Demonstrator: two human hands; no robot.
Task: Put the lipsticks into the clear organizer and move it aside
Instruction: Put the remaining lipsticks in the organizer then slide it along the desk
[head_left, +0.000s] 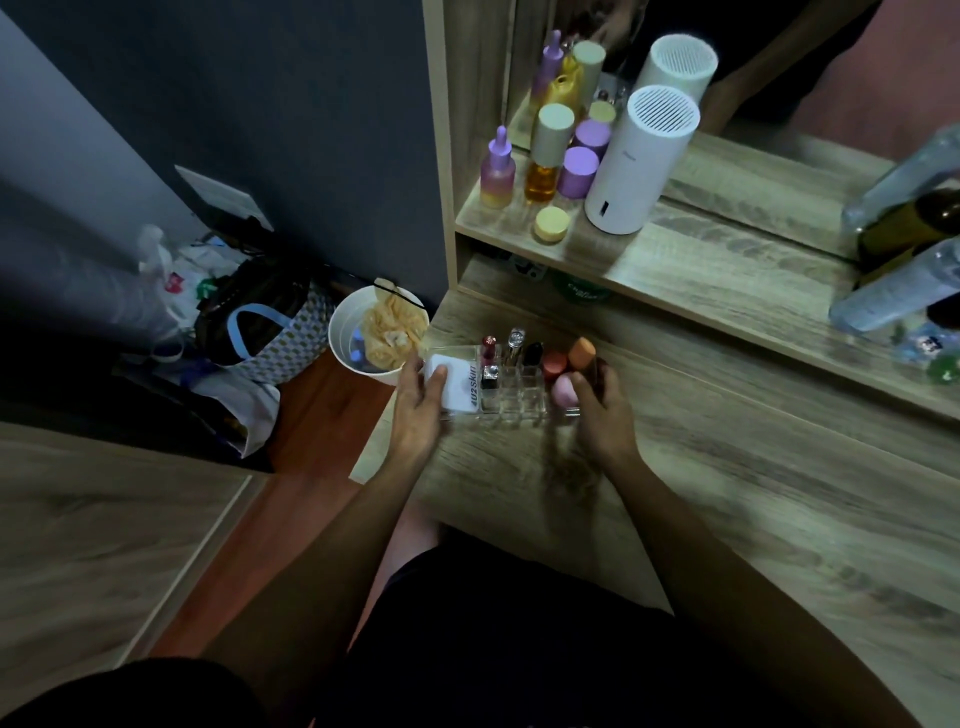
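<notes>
Both hands are on the job: my left hand (418, 400) is clamped on the left end of the clear organizer (511, 392), fingers curled over the white box (451, 384) that sits in that end, and my right hand (602, 410) is closed around the right end, though motion blur keeps me from telling exactly what the fingers press on. That organizer sits on the wooden desk (727, 467) near its left front corner, close to the edge. Four lipsticks (488, 349) stand upright in the slots, caps up: a red one and a silver-topped one in the back row with a black one beside them, and one more in the front row. Several front slots look empty, yet I see no loose lipstick on the desk, so I judge the filling done and the moving-aside as what is left. Its long axis runs left to right across the desk, roughly parallel to the front edge, open slots facing up. Round sponges (563, 371), orange, red and pink, crowd its right end. Beyond it, a shelf (675, 270) carries purple and yellow bottles (540, 166) and a white cylinder (641, 161); off the desk's left edge a white bin (358, 332) stands on the floor.
</notes>
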